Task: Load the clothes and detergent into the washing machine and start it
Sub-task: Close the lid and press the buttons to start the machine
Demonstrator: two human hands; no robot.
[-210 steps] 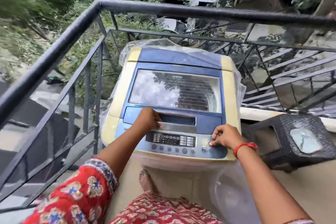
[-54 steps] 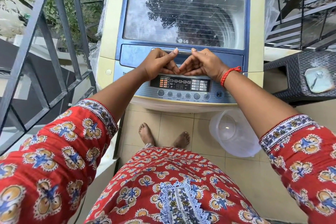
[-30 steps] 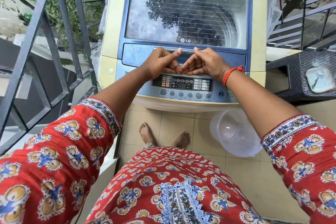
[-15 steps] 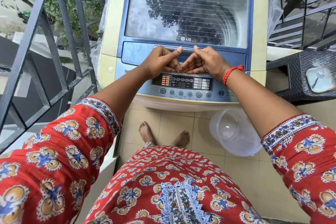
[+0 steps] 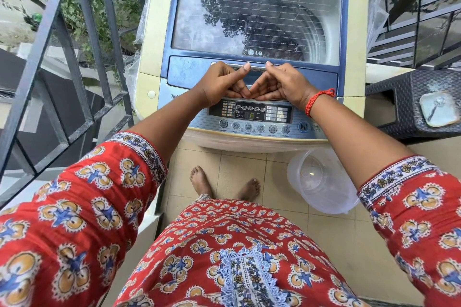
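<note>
Head view puts the washing machine straight ahead of me at twelve o'clock, a top-loader in cream and blue with its glass lid down flat. Through the glass I see the steel drum and the reflected sky and tree, but I cannot tell whether any clothes lie inside. My left hand and right hand sit side by side on the lid's front edge, fingers curled, knuckles nearly meeting, each thumb laid up against the silver handle strip; they look curled onto that edge rather than clenched on air, though how far the fingers hook under is hidden. I judge the lid rigid and fairly heavy, hinged at the far side, and the glass breakable, so the central handle is the place to take it, lifting evenly with both hands and never letting it drop. Just toward me at six o'clock lies the control panel, its display lit, with the start/pause button at its right end. Farther out, a clear plastic tub rests on the tiled floor at four o'clock, a dark woven stool stands at three, and the metal railing runs along at nine.
</note>
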